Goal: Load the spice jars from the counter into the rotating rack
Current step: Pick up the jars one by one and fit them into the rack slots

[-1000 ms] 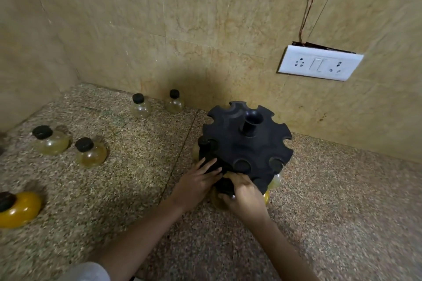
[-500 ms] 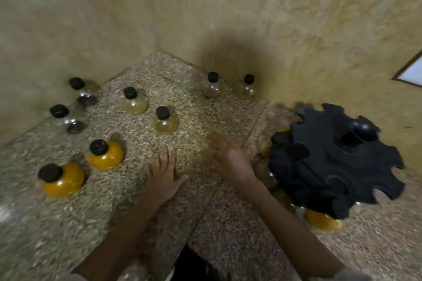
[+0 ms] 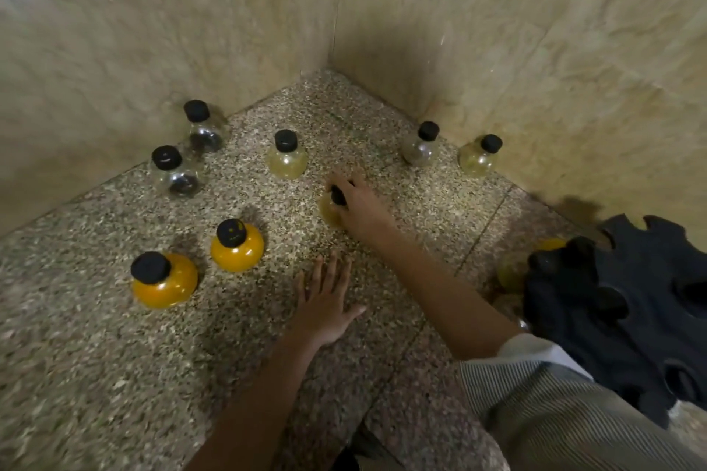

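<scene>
**Inspector:** Hands first.

**Assessor:** The right hand (image 3: 357, 205) is stretched forward, its fingers curled over the black cap and neck of a small pale-yellow round jar (image 3: 328, 213). The jar's base appears to sit on the speckled stone counter (image 3: 114, 375), so I judge it gripped but not yet lifted. The left hand (image 3: 325, 302) lies flat on the counter with fingers straight and spread, holding nothing. It is near the jar, on the person's side of it.

**Inspector:** How will the jar handle?

**Assessor:** In my judgement it is light and rigid, with a smooth, bulbous belly that could slip. I cannot tell whether it is glass or plastic, so treat it as breakable. The narrow neck under the cap is the sound place to hold it, and that is where the fingers are.

**Inspector:** And further out?

**Assessor:** Seven more capped jars stand on the counter. To the left are the nearer orange jar (image 3: 237, 252) and the outer orange jar (image 3: 164, 285). The others, clear or pale, stand toward the wall corner. The black notched rotating rack (image 3: 631, 298) sits at the right edge, well apart from the gripped jar, beyond the right forearm. Yellowish jars show in its lower tier.
</scene>
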